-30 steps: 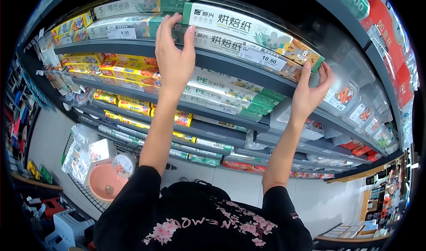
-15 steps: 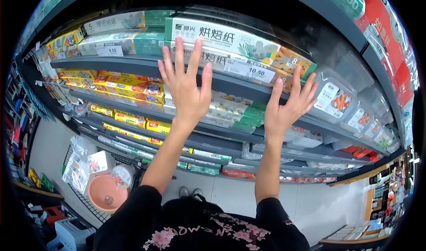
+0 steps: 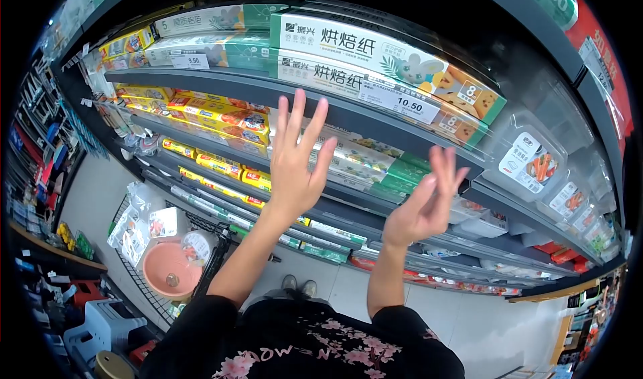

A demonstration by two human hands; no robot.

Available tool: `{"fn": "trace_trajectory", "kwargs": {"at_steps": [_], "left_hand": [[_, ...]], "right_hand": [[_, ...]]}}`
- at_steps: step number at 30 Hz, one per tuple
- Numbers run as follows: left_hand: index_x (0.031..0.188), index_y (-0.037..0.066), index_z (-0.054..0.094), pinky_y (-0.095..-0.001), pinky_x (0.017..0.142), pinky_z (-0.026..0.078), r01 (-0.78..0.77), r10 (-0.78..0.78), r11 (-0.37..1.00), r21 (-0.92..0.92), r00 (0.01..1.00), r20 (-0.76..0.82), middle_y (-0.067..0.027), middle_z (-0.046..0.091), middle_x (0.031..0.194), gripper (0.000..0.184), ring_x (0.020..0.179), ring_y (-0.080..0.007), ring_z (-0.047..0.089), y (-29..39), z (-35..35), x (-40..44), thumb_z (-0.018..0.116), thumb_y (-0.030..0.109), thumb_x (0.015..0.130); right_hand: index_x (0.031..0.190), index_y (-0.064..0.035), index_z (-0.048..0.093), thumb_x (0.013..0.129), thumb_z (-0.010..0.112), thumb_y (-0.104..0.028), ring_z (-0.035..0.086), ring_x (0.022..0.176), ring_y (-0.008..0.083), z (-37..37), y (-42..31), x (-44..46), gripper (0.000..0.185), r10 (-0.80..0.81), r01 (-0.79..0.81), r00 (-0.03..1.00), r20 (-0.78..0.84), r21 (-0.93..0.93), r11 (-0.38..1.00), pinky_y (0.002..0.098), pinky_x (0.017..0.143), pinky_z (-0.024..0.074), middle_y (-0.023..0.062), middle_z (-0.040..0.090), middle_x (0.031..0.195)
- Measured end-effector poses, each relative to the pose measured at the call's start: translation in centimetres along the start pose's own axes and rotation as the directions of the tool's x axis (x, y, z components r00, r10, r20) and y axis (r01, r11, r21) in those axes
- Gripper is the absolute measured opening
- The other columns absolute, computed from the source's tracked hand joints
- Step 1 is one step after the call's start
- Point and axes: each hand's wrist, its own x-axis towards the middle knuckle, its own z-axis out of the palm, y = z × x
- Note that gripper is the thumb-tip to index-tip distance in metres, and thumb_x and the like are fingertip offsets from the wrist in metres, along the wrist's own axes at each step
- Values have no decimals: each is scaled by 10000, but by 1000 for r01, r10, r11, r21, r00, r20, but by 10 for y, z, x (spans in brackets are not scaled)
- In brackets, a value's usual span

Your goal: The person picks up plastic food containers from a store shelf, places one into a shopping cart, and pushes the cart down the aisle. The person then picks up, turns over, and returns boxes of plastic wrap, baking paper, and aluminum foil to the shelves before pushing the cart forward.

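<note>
Long boxes of baking paper (image 3: 355,47), white and green with a cookie picture, lie stacked on the upper shelf. A 10.50 price tag (image 3: 400,104) is fixed on the shelf front below them. My left hand (image 3: 297,171) is raised in front of the shelf edge, fingers spread, holding nothing. Lower right of the boxes, my right hand (image 3: 422,208) hangs away from the shelf with nothing seen in it; its fingertips are blurred, thumb and fingers apart. Yellow boxes (image 3: 224,121) sit on the shelf below, behind and left of my left hand.
Clear plastic food containers (image 3: 529,161) fill the shelf's right end. A shopping cart (image 3: 134,272) stands on the floor at lower left, with a pink basin (image 3: 167,272) and plastic-wrapped goods in it. A grey-blue stool (image 3: 100,325) is beyond the cart.
Both hands have come down and back from the front of the baking paper boxes. My right hand has turned, its fingers drawn closer together. The boxes stay stacked on the shelf.
</note>
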Motion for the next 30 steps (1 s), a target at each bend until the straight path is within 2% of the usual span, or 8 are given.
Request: {"fn": "trace_trajectory", "kwargs": {"at_steps": [2,3,6,9,15,20,25,30], "left_hand": [[1436,145,492,-473,1119,307,-3,1,998,70,1000,25,-200,355,1534,502,1402,-445,331,6,-14,-19,596,149,945],[1435,123,488,-449,1096,344,116,-88,984,-133,976,201,-195,399,1508,494,1366,-404,403,4,-22,-33,591,148,953],[1448,54,447,-387,1024,438,585,-262,637,-502,777,573,-152,519,1426,512,1250,-276,558,5,-37,-82,589,167,969],[1487,29,370,-373,1045,419,778,-408,409,-477,624,667,-135,466,1467,586,1303,-241,503,10,-55,-122,594,185,969],[1552,47,182,-416,1131,312,828,-367,271,-490,560,743,-142,256,1583,792,1433,-280,316,1,-81,-166,647,241,941],[1575,100,36,-483,1154,246,816,-311,334,-472,569,762,-135,41,1636,1030,1498,-302,129,-5,-101,-165,743,341,865],[1559,85,-72,-519,1171,189,827,-377,365,-428,551,744,-157,-29,1634,1463,1510,-306,32,-10,-126,-167,896,546,564],[1561,75,-46,-548,1162,197,801,-411,343,-491,598,688,-178,-17,1630,1528,1506,-330,18,-8,-153,-176,960,451,476]], "right_hand": [[1133,50,654,972,485,-78,591,1194,311,-4,-13,-31,266,127,-148,982,137,156,977,505,1150,257,174,688,1147],[1127,57,656,966,495,-70,608,1163,304,-4,-21,-47,261,207,-260,952,225,238,936,483,1127,317,184,683,1145],[1155,21,665,894,611,-21,572,1222,285,-5,-33,-89,271,338,-606,747,572,378,700,401,1071,393,163,646,1244],[1219,2,641,883,649,-54,507,1298,286,-17,-35,-127,341,335,-708,613,716,310,634,396,1089,372,165,564,1364],[1457,-50,426,826,766,-148,293,1453,294,-32,-26,-158,723,124,-924,190,974,136,357,390,1165,236,185,331,1550],[1503,-63,345,771,833,-243,229,1477,293,-13,-29,-159,898,25,-918,163,986,143,370,398,1169,231,177,238,1590],[1557,-110,210,692,886,-249,90,1508,254,8,-38,-161,1107,-172,-963,98,980,138,233,468,1184,200,109,83,1635],[1568,-107,142,654,898,-385,61,1509,253,18,-67,-156,1219,-251,-953,56,966,126,275,473,1190,192,113,35,1638]]}}
